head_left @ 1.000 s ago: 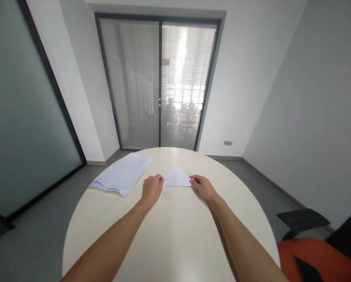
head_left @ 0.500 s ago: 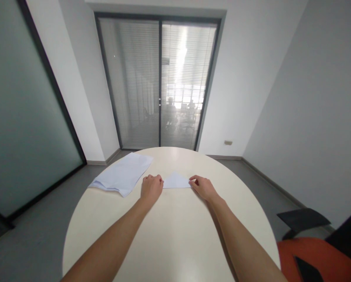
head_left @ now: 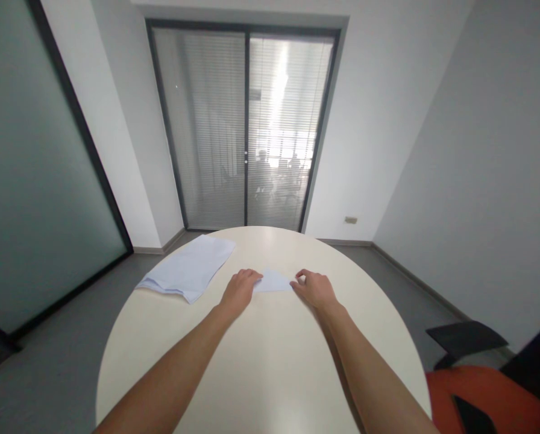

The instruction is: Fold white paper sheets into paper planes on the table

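Note:
A small folded sheet of white paper [head_left: 273, 282], roughly triangular with its long straight edge towards me, lies on the round table in front of me. My left hand [head_left: 240, 290] covers its left corner, fingers closed together and gripping the paper there. At the opposite corner, my right hand [head_left: 314, 289] pinches the paper between thumb and curled index finger. The undersides of both hands are hidden.
On the left of the cream round table [head_left: 261, 367] lies a stack of white paper sheets [head_left: 191, 265]. An orange chair [head_left: 487, 398] with black armrests stands at the lower right. Beyond the table is a glass door [head_left: 202, 132] with blinds.
My left hand has shifted right and its fingers now reach over the left part of the folded paper. The right hand stays at the right corner, nearly unmoved.

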The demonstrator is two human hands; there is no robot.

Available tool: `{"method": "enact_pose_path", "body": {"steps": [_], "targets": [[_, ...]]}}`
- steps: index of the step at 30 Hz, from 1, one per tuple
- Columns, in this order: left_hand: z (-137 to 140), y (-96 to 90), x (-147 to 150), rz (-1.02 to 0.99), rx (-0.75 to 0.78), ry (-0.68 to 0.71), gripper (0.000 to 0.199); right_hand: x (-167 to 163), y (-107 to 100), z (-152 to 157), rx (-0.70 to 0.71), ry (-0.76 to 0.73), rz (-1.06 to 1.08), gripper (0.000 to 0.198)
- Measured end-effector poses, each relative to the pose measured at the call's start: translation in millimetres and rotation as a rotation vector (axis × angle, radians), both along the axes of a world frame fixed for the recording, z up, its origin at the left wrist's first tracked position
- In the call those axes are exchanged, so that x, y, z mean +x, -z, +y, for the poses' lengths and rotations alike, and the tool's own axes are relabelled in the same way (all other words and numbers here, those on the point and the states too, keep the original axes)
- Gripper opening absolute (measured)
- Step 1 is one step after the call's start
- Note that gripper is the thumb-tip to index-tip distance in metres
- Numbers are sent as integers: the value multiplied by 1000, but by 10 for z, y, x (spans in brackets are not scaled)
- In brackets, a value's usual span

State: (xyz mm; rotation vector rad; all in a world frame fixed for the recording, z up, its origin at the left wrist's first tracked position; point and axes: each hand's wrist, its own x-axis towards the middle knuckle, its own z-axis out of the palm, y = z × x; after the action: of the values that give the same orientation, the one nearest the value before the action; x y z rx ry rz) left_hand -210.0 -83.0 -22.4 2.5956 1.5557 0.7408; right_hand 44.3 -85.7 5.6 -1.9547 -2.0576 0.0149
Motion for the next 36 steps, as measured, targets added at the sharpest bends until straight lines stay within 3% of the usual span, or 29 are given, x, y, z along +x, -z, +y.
{"method": "enact_pose_path", "body": {"steps": [2, 6, 10, 14, 17, 24, 36], "targets": [[27, 49, -11, -17, -37, 80, 47, -7, -9, -1, 48, -63, 2, 31], [61, 98, -42, -38, -79, 137, 41, -72, 33, -13, 91, -401, 69, 40], [52, 62, -40, 5, -38, 176, 40, -260, 124, -66, -38, -647, 59, 60], [-15, -11, 4, 44, 26, 167, 34, -408, 185, -110, -275, -562, 16, 72], [-77, -60, 40, 57, 45, 141, 24, -399, 179, -103, -339, -472, -14, 77], [-124, -107, 69, 62, -10, 103, 22, -214, 132, -63, -357, -308, -54, 69], [-159, -156, 97, 99, -19, 73, 25, -151, 166, -49, -319, -330, -52, 65]]}}
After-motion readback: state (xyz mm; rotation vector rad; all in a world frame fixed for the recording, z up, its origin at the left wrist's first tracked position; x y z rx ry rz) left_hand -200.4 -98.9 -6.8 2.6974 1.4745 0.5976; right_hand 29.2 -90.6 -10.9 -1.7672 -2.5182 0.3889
